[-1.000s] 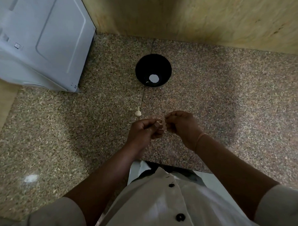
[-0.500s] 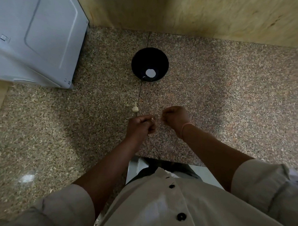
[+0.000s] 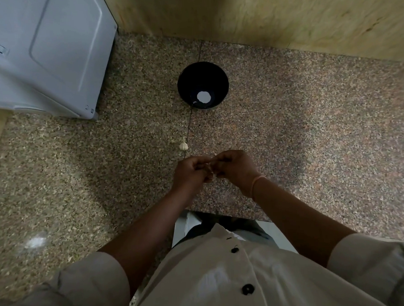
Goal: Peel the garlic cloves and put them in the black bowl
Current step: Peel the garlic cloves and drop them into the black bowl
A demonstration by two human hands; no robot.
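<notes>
Right hand point(image 3: 233, 167) meets left hand point(image 3: 190, 174), bulb point(image 3: 183, 145) beyond

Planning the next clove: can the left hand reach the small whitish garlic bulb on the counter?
Probably yes: the whitish garlic bulb lies just beyond the left hand, nothing between, though it is occupied.

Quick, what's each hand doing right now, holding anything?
Left hand: fingers curled, gripping a small pale garlic clove, mostly hidden.
Right hand: fingers curled, pinching the same garlic clove.
</notes>
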